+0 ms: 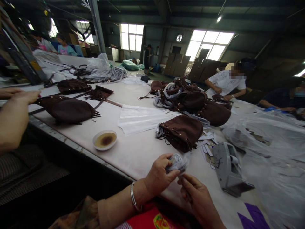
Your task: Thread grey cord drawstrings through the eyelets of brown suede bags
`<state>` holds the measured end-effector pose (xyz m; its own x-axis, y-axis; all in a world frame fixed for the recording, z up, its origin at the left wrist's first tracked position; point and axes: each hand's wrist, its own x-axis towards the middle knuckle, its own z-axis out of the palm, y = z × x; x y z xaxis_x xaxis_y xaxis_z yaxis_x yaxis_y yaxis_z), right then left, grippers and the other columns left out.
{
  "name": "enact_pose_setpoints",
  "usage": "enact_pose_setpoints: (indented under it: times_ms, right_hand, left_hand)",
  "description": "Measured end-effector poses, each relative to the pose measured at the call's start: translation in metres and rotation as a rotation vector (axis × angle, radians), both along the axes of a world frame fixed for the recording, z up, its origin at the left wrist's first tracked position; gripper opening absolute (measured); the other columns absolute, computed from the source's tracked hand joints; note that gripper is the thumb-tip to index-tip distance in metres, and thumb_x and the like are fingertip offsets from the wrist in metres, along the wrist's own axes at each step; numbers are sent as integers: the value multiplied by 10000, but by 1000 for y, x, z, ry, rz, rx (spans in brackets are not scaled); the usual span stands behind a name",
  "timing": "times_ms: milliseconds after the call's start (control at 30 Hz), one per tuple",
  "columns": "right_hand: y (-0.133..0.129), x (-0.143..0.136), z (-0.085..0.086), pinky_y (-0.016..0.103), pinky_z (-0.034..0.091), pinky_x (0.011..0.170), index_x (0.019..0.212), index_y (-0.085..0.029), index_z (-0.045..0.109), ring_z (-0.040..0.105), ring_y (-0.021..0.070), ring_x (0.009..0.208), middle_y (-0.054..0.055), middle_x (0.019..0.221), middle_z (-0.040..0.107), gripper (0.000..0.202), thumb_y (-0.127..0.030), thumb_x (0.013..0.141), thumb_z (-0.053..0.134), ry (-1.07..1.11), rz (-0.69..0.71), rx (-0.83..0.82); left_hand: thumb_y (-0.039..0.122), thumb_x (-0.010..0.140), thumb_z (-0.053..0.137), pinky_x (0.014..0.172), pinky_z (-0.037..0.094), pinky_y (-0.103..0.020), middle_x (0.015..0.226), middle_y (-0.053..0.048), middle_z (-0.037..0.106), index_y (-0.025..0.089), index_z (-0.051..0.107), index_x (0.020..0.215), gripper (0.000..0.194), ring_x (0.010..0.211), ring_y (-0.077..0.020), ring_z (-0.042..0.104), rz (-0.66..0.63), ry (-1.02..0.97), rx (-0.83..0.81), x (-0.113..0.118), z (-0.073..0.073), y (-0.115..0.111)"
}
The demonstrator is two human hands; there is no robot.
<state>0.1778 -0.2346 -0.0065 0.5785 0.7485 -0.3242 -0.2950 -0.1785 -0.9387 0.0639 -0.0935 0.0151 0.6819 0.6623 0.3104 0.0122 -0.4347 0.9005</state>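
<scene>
And here the left hand (160, 173) has fingers clamped around the clear plastic bundle (176, 163), which sits at its fingertips, just beyond the right hand (196, 194); that one's fingers pinch together at the bundle's near end, both above the surface's (133, 156) near edge.

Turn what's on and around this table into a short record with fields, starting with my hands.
left hand: gripping a plastic-wrapped bundle
right hand: fingers at the bundle's lower end, exact hold unclear
nearest bag: dark brown, lying beyond the bundle
bowl: white, holding brownish contents
white sheets: between the left-side bags and bag pile
metal device: gray, right of the nearest bag
</scene>
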Motion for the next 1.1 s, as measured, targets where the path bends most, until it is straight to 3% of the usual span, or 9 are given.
enact_pose_setpoints:
  times_ms: [167,400,467,567,700,800,900,1033,1100]
  right_hand:
    - [2,15,-9,217,281,456,794,-151,731,385,86,479,-38,506,481,382,-524,715,765,-215,-48,-25]
    - [15,8,-1,231,331,468,726,-164,699,404,106,480,-35,486,465,377,-537,779,697,-320,6,20]
    - [12,3,0,241,381,475,858,-177,718,460,121,482,-16,546,559,339,-510,795,690,-378,-4,20]
    - [1,-3,1,289,512,605,1109,-222,696,599,167,602,49,854,720,456,-401,704,799,-522,-40,61]
    - [-9,2,12,377,524,884,1050,-278,755,661,256,917,83,1033,731,393,-230,666,822,-711,143,186]
    - [-2,14,27,387,519,844,1039,-302,767,648,249,875,83,941,739,301,-176,768,725,-824,316,242]
    - [17,23,36,386,500,830,1014,-318,773,612,226,838,73,906,722,268,-173,810,677,-1015,377,234]
    - [50,16,26,407,478,929,872,-309,786,592,243,1046,65,1158,672,185,-186,795,672,-1017,394,315]
    - [63,9,15,377,494,900,841,-299,782,614,225,1013,54,1096,690,193,-163,798,650,-944,443,332]
  left_hand:
    - [179,674,794,953,501,-312,1186,-100,675,172,642,728,162,1080,-225,637,-62,-34,-33,1,3,-2]
    - [175,708,757,930,485,-290,1059,-71,694,168,662,771,114,1024,-204,628,-76,-3,-65,0,10,1]
    - [228,740,736,872,489,-275,972,-42,694,170,663,777,100,935,-183,630,-62,42,-107,-1,10,5]
    - [345,771,706,727,480,-253,828,-10,674,161,680,809,190,783,-158,610,-32,160,-243,-3,10,14]
    - [379,766,688,607,426,-232,697,17,625,142,676,758,237,662,-133,560,-53,281,-329,-5,14,21]
    - [338,768,690,654,449,-239,746,4,636,148,678,760,190,712,-144,570,-117,268,-157,-7,15,21]
    - [285,811,654,818,489,-277,919,-55,661,153,680,819,135,869,-180,596,-246,180,113,-10,11,22]
    - [202,868,563,934,487,-336,1056,-103,652,160,679,960,154,993,-215,597,-360,216,357,-20,1,34]
    - [156,860,543,932,494,-347,1040,-99,659,165,683,997,196,985,-217,608,-392,243,409,-28,-5,41]
